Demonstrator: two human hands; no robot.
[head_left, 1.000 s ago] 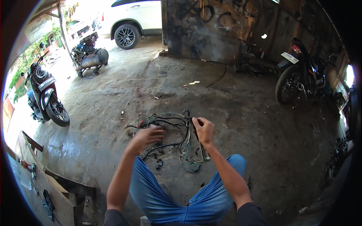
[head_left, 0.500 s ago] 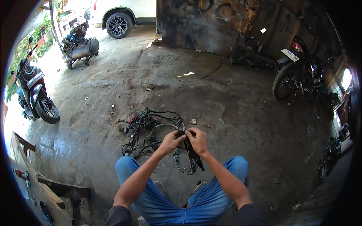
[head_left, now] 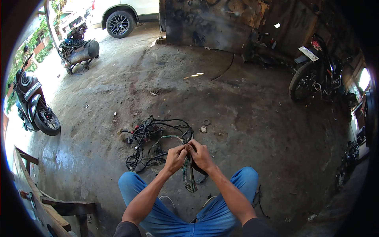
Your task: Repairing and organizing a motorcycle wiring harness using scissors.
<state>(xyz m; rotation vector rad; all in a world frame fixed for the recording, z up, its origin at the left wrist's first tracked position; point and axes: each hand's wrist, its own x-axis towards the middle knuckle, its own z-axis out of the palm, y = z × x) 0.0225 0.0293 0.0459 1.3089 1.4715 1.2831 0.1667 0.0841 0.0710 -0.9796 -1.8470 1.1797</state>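
- Two bare hands: left hand [head_left: 176, 158] and right hand [head_left: 201, 156], fingertips meeting, both pinching one wiring harness [head_left: 147, 129]. Which strand exactly: cannot tell, fingers cover it.
- 1 harness: main tangle lies on the concrete floor [head_left: 252, 134], ahead and left of the hands; right side runs to the grip.
- 1 bundle of green and pale wires [head_left: 189, 179] below the hands, between the knees. Touching floor or not: cannot tell.
- 1 dark ring [head_left: 206, 122], 1 pale square piece [head_left: 203, 129]: near each other, beyond the right hand.
- 2 legs in blue jeans [head_left: 136, 187], one per side; 2 shoes [head_left: 168, 202], partly hidden.
- 1 loose dark wire [head_left: 259, 203] near the right leg.
- 2 motorbikes: 1 scooter [head_left: 33, 100] far left, 1 motorcycle [head_left: 316, 75] far right.
- 1 air compressor [head_left: 81, 54], 1 white car [head_left: 148, 8], one wheel [head_left: 119, 24] visible.
- 1 wooden bench [head_left: 71, 206], lower left.
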